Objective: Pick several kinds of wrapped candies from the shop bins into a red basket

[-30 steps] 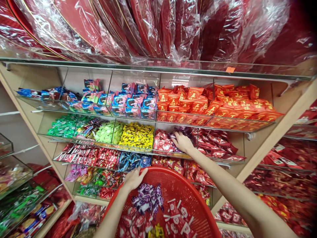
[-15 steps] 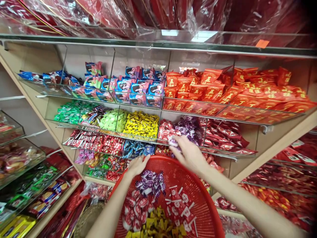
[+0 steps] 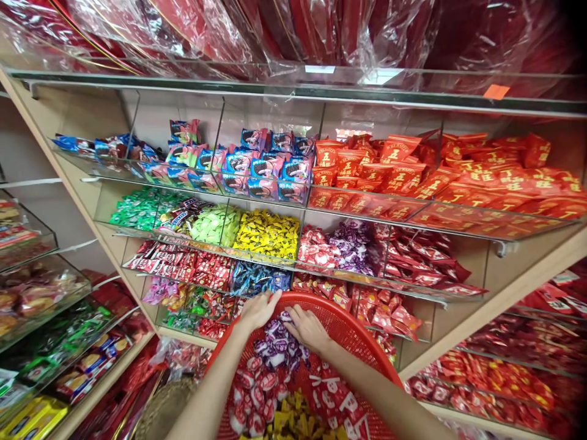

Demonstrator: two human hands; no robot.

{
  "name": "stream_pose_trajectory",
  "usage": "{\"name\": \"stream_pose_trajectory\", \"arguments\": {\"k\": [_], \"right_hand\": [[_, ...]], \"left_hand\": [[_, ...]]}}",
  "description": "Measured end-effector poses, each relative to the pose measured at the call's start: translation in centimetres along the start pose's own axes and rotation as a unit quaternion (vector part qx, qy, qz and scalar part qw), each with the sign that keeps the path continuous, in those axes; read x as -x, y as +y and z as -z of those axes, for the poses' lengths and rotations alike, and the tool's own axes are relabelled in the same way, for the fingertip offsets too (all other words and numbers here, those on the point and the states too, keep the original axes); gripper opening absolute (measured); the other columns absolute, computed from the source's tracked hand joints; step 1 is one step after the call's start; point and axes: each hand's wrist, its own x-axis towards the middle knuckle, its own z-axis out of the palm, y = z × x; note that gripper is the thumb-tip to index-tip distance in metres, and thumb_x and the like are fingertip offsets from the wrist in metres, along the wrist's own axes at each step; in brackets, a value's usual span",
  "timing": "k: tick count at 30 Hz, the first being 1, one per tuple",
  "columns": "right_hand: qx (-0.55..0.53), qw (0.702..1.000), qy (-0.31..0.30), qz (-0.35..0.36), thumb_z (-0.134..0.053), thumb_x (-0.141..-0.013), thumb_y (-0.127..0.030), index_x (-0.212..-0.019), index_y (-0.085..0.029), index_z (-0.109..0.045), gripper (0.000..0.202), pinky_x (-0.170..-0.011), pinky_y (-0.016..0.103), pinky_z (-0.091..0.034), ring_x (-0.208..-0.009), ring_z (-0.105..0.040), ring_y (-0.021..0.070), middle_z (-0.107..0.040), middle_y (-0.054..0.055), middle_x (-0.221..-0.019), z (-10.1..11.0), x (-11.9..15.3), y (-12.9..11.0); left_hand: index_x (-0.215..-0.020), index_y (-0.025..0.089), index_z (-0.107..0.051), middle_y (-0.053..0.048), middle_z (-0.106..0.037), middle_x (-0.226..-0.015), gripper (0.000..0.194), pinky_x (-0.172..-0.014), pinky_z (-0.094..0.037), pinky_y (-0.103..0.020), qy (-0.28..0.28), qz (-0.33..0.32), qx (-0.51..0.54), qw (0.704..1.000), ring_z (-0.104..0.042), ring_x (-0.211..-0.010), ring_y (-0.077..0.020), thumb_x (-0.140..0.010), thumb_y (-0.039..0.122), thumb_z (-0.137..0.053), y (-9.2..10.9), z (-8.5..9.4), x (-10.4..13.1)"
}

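Observation:
My left hand grips the far rim of a round red plastic basket, its fingers closed over the edge. Inside the basket, my right hand is low over a heap of purple-and-white wrapped candies, fingers apart and fingertips at the heap; their undersides are hidden. Red-and-white wrapped candies lie at the basket's left. Yellow-wrapped candies are at the near side, and red flat-wrapped sweets on the right, partly covered by my right forearm.
Glass-fronted shelves stand ahead, with bins of purple candies, red-and-white candies, yellow candies and orange-red packets. Glass dividers and front lips edge the bins. More stocked shelves flank both sides; a woven basket sits lower left.
My right hand has moved from the purple candy bin, where it held purple candy, down and left into the basket. The purple heap looks fuller. My left hand stays on the rim.

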Motion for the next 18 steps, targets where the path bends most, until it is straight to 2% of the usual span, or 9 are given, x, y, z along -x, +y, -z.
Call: {"name": "stream_pose_trajectory", "arguments": {"k": [4,8,13,18], "right_hand": [[0.037,0.998,0.05,0.029,-0.028,-0.09,-0.036,-0.119,-0.018,-0.041,0.037,-0.074,0.033,-0.041,-0.088,-0.052,0.0196,-0.054,0.009,-0.101,-2.3,0.3,-0.3],[0.052,0.996,0.072,0.028,-0.03,-0.089,-0.038,-0.118,-0.018,-0.044,0.037,-0.073,0.034,-0.041,-0.088,-0.049,0.0204,-0.053,0.01,-0.105,-2.4,0.5,-0.3],[0.025,0.996,0.086,0.014,-0.032,-0.089,-0.038,-0.115,-0.017,-0.046,0.036,-0.075,0.034,-0.042,-0.09,-0.049,0.0194,-0.054,0.009,-0.105,-0.5,0.4,-0.2],[-0.03,0.995,0.096,0.003,-0.028,-0.09,-0.036,-0.113,-0.018,-0.045,0.033,-0.081,0.032,-0.044,-0.094,-0.051,0.0181,-0.054,0.008,-0.105,3.1,0.5,0.5]], "left_hand": [[-0.099,0.024,-0.058,-0.008,-0.065,-0.099,0.075,-0.077,-0.041,-0.036,0.003,-0.003,0.0,1.0,-0.059,-0.094,-0.0267,-0.077,0.066,0.001,-0.1,0.0,0.0],[-0.1,0.024,-0.058,-0.008,-0.066,-0.098,0.076,-0.078,-0.041,-0.036,0.001,-0.004,-0.001,1.0,-0.058,-0.094,-0.0261,-0.077,0.067,0.0,-0.1,-0.1,-0.1],[-0.103,0.023,-0.057,-0.008,-0.065,-0.101,0.074,-0.078,-0.041,-0.033,-0.001,-0.004,-0.01,1.0,-0.058,-0.095,-0.0245,-0.078,0.066,-0.002,-0.3,-0.2,-0.2],[-0.105,0.023,-0.057,-0.007,-0.064,-0.104,0.074,-0.079,-0.04,-0.033,-0.003,-0.005,-0.006,1.0,-0.057,-0.098,-0.0243,-0.078,0.066,-0.004,-0.5,-0.3,-0.3]]}}
